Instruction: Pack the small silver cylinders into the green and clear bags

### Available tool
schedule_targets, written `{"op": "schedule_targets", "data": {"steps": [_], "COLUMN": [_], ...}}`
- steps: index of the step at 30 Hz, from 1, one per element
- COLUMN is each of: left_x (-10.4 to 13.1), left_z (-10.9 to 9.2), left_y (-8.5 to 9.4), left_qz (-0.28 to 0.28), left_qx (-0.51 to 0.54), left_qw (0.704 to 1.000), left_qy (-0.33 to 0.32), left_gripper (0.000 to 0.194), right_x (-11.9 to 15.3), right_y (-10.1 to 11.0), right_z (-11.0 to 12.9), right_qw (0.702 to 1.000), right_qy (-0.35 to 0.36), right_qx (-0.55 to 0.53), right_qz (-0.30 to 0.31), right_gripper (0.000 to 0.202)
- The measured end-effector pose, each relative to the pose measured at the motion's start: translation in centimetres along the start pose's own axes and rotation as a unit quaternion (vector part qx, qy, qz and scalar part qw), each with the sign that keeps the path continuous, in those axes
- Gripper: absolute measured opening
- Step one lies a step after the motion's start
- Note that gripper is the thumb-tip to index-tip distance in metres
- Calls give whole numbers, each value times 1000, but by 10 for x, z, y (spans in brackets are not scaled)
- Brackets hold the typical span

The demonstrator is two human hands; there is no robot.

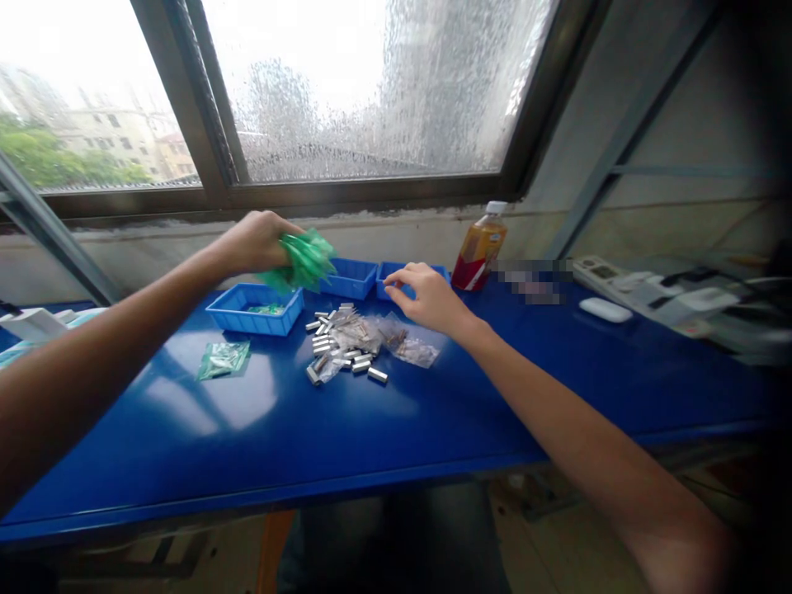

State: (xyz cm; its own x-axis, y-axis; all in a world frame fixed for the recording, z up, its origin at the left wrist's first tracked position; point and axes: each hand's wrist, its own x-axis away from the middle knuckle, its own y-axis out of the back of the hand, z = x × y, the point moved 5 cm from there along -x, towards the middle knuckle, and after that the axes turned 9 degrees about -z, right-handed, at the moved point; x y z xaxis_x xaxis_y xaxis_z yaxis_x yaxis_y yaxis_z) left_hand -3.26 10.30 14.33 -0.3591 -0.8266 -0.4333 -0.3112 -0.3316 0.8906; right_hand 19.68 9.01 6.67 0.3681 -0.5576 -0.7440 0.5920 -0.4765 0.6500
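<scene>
My left hand (263, 241) is closed around a bunch of crumpled green plastic bags (308, 260), raised over the left blue bin (256, 322). Some green packets (267, 309) lie inside that bin. My right hand (426, 295) hovers in front of the right blue bin (387, 270), its fingers curved and thumb apart, with nothing visible between them. Between the hands, on the table, lies a pile of short silvery metal pieces (360, 365) mixed with clear plastic bags (421, 352). A single green packet (223, 360) rests flat to the left of the pile.
A middle blue bin (350, 279) stands by the wall below the window. To the right are a bottle of amber drink (481, 247), a white rounded case (605, 309) and a white power strip (597, 271). The blue table's (297, 445) front edge runs below my forearms.
</scene>
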Motion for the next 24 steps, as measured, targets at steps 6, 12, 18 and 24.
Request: {"op": "schedule_targets", "data": {"steps": [6, 12, 18, 24], "left_x": [5, 7, 15, 9], "left_z": [-87, -78, -41, 60], "left_y": [-85, -116, -96, -35], "left_qz": [3, -19, 54, -31], "left_qx": [-56, 10, 65, -15], "left_qw": [998, 1000, 996, 983], "left_qy": [-5, -15, 8, 183], "left_gripper": [41, 42, 75, 58], "right_x": [-3, 8, 20, 25], "right_y": [11, -26, -48, -50], "right_z": [-21, -7, 2, 1], "right_qw": [992, 985, 986, 981], "right_qy": [-91, -86, -61, -55], "right_qx": [-55, -146, -95, -46], "right_qz": [-62, 35, 122, 178], "right_gripper": [31, 42, 48, 46]}}
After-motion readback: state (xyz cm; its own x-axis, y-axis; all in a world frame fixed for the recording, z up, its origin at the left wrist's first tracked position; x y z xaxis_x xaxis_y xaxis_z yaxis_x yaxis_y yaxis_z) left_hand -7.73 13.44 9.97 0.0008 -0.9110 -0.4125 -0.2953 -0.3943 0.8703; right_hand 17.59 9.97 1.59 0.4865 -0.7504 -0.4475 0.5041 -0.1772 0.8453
